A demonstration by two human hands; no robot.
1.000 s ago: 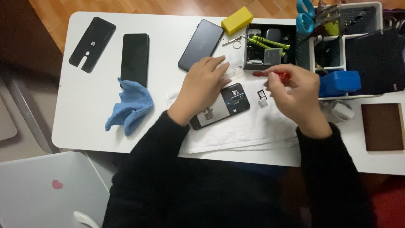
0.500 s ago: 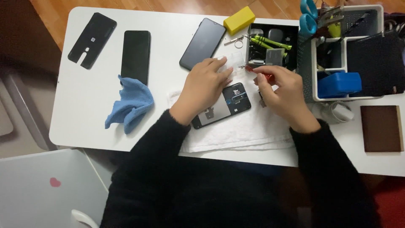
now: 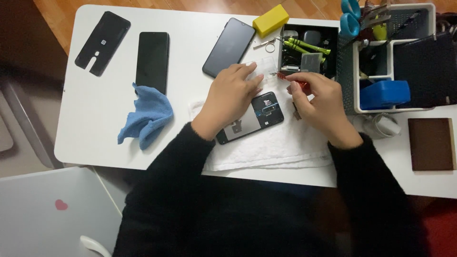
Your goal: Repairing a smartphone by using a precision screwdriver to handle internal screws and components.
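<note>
On the white towel point(image 3: 276, 147) at the middle of the table point(image 3: 95, 119) lies an opened phone point(image 3: 252, 119), back off and insides showing. Her left hand point(image 3: 232, 97) rests flat across its upper end, fingers relaxed, pinning it down. Her right hand point(image 3: 320, 102) pinches a red-handled screwdriver point(image 3: 291, 77) just above the phone's corner. A slip of that tip could gouge the board, I'd think. Beyond, a black tray point(image 3: 309, 47) holds green-handled drivers; the grey caddy point(image 3: 388, 57) holds a blue box and scissors.
</note>
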